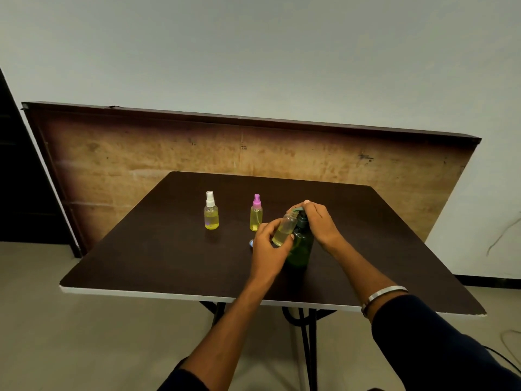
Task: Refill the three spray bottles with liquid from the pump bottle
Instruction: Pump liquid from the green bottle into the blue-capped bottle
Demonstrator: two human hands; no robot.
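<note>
A green pump bottle point(302, 246) stands near the middle of the dark table point(158, 249). My right hand point(318, 221) rests on top of its pump head. My left hand point(269, 246) holds a small uncapped clear bottle point(284, 231), part full of yellow liquid, tilted with its mouth under the pump nozzle. A spray bottle with a white cap point(211, 211) and one with a pink cap point(256, 213) stand upright farther back, both holding yellow liquid. A small blue cap point(251, 243) lies by my left hand, mostly hidden.
A wooden board point(141, 153) leans against the wall behind the table. The table's white front edge point(146, 292) runs close to me, with black folding legs point(306, 328) beneath. Cables lie on the floor at the right.
</note>
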